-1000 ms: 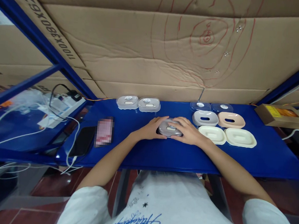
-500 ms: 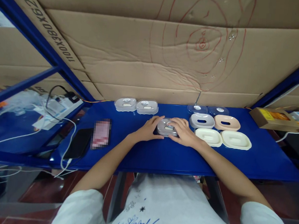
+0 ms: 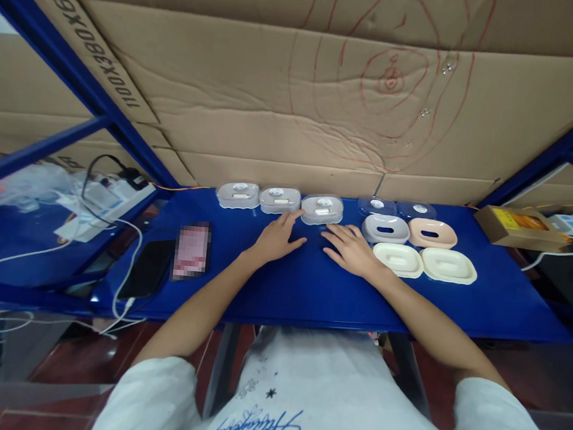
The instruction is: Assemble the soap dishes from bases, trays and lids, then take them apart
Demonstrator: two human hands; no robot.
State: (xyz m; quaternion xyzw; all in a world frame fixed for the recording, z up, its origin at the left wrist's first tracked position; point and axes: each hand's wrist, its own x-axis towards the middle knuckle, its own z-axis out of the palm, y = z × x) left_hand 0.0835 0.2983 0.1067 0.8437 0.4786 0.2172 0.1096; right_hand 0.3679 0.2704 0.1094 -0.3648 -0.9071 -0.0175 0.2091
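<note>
Box (image 3: 322, 211) near table's rear edge (image 3: 351, 207), left hand (image 3: 275, 239) and right hand (image 3: 354, 251) spread, gap between

Both arms (image 3: 208, 304) reach forward, hands (image 3: 275, 239) (image 3: 354, 250) apart, palms down, fingers (image 3: 294, 217) loosely spread.

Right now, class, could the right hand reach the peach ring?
Probably yes: the right hand looks empty and nothing covers the peach ring, though the grey ring lies partly between.

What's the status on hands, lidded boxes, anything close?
Left hand, right hand open, gripping nothing. Three lidded boxes in a row. Cream trays close to right hand.
</note>
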